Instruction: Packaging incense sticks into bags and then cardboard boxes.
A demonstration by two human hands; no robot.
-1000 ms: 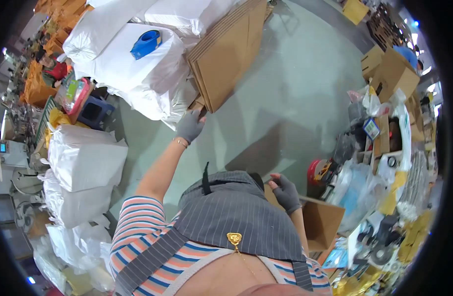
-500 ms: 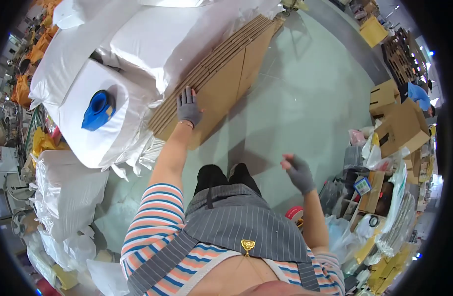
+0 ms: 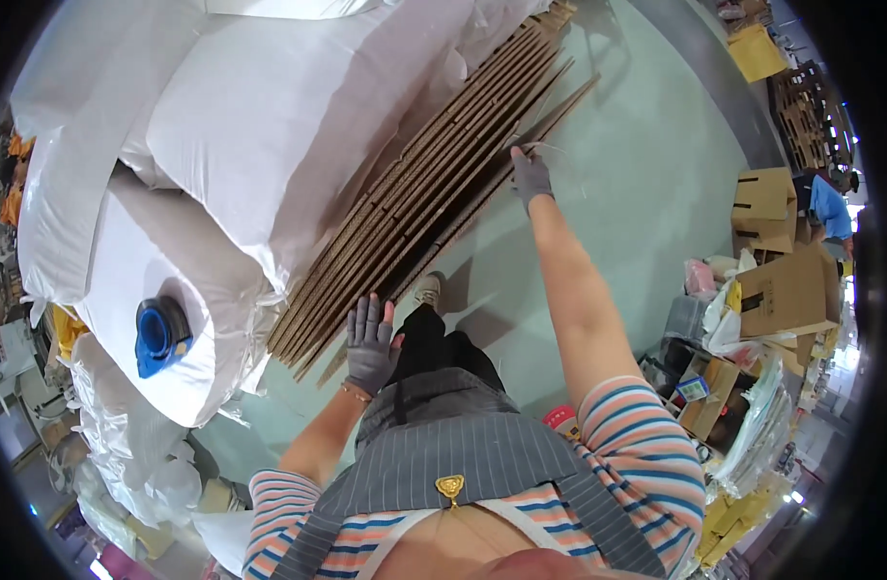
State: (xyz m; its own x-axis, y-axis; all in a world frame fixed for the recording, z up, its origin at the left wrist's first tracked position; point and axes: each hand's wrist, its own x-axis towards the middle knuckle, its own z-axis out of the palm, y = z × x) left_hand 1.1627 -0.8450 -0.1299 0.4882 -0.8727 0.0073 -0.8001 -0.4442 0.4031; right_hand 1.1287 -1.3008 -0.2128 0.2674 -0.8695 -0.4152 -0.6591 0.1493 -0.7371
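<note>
A row of flattened cardboard boxes (image 3: 429, 159) stands on edge, leaning toward big white sacks (image 3: 260, 106) on the left. The outermost flattened cardboard box (image 3: 565, 104) tilts away from the others, leaving a dark gap. My right hand (image 3: 533, 177), in a grey fingerless glove, has its fingers closed around the top edge of that box toward its far end. At the row's near end is my left hand (image 3: 369, 353), gloved alike, fingers stretched out beside the box edges; whether the palm touches them I cannot tell.
A blue ring-shaped object (image 3: 161, 333) lies on a white sack. Cartons (image 3: 786, 295), plastic bags and loose goods crowd the right side, where a person in blue (image 3: 830, 205) is partly seen. Wrapped white bundles (image 3: 134, 425) lie at left. A red round object (image 3: 561, 421) sits beside my apron.
My right hand has reached forward and taken hold of the outermost box, which now leans away from the row. My left hand has slid back to the near end. The boxes have fanned apart.
</note>
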